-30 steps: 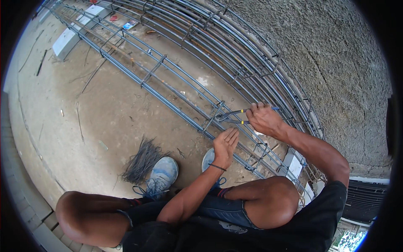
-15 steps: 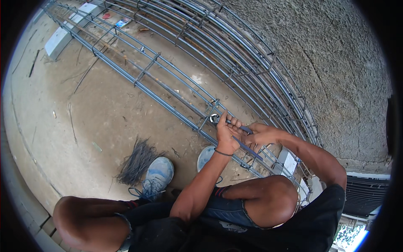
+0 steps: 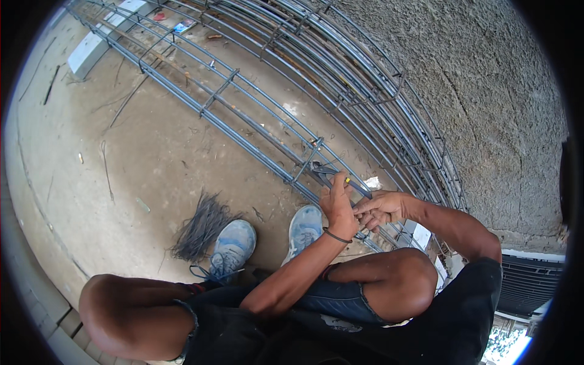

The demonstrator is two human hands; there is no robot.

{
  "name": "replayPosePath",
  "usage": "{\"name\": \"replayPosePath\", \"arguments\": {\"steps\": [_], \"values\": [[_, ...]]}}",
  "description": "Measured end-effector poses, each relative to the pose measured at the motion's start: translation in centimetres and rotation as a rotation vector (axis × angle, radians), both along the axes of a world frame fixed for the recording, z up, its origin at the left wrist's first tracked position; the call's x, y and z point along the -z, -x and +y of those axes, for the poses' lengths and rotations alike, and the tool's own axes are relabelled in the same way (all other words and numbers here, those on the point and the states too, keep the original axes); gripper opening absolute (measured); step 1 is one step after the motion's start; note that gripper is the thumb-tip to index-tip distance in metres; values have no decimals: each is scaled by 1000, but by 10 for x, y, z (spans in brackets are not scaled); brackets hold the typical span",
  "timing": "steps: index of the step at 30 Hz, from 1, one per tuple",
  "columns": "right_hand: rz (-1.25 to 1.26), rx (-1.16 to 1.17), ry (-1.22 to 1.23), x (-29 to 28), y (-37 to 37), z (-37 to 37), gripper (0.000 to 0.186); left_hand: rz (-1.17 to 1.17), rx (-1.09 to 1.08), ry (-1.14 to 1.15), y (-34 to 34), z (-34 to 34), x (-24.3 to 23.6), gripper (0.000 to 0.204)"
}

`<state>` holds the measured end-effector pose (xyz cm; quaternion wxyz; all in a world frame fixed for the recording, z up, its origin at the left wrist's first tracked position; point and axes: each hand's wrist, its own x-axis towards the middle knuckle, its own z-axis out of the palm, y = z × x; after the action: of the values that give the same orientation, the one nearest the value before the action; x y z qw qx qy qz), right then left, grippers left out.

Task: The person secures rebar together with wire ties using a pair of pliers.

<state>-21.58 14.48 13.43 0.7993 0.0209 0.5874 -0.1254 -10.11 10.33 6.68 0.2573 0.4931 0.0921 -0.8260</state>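
Note:
A pair of pincers (image 3: 320, 170) with dark handles has its jaws at a crossing of a stirrup and a bar on the steel rebar cage (image 3: 249, 151). My left hand (image 3: 339, 207) is closed around the handles just behind the jaws. Farther back, my right hand (image 3: 384, 207) is closed at the handle ends, close against the left; its fingers are partly hidden. Whether tie wire sits between the jaws is too small to tell. The cage runs diagonally from far left to near right in front of my shoes.
A bundle of thin tie wire (image 3: 204, 226) lies on the concrete floor beside my left shoe (image 3: 234, 244). Several more rebar cages (image 3: 340, 73) are stacked along the rough wall (image 3: 480, 109). A pale block (image 3: 91, 53) props the cage's far end.
The pincer handles, apart earlier, have come closer together. My left hand has shifted slightly right and down, and my right hand has closed in beside it.

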Motion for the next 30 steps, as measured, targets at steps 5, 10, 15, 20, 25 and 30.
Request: {"name": "replayPosePath", "arguments": {"steps": [5, 10, 15, 20, 25, 30], "values": [[-190, 208, 21, 9, -12, 16, 29, 378, 123, -150, -13, -31, 4, 26], [487, -406, 35, -41, -31, -28, 43, 453, -40, -192, 18, -34, 23, 26], [1812, -1711, 564, -23, -40, -3, 37, 326, -200, -341, 41, -41, 2, 22], [1202, -1255, 461, -10, 4, -18, 27, 26, -76, -202, 38, -28, -5, 21], [762, -725, 187, -12, 2, -25, 40, 209, 81, 30, -5, 6, 23, 51], [979, -892, 457, 22, -5, 14, 37, 239, 190, 36, -11, 29, 50, 48]]}}
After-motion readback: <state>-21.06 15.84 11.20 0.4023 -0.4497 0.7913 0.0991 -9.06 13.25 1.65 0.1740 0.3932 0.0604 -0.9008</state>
